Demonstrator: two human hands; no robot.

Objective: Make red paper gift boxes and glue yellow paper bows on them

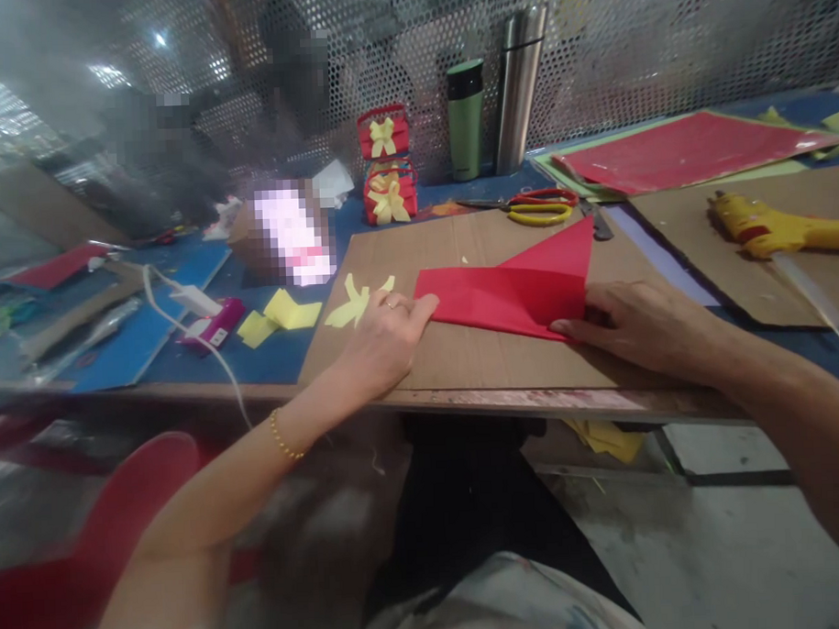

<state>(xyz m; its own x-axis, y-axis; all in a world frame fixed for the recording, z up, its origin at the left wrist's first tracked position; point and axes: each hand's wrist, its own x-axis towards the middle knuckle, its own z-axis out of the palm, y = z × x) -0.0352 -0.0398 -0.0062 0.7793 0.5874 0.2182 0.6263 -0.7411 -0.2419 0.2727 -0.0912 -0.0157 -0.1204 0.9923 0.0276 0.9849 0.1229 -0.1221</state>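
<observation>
A sheet of red paper (501,298), partly folded over with one corner standing up at the right, lies on a brown cardboard sheet (462,363). My left hand (393,338) pinches its left end between thumb and curled fingers. At the right end, my right hand (626,321) grips the paper, thumb in front and fingers behind it. Yellow paper cut-outs (350,303) lie just beyond my left hand. Scissors with red and yellow handles (540,209) rest at the cardboard's far edge.
Small red boxes with yellow bows (389,192) are stacked behind, near a green tumbler (466,120) and a steel flask (520,91). A yellow glue gun (767,229) lies at right. Yellow paper pieces (282,315) and a pink box with a white cable (213,326) are at left.
</observation>
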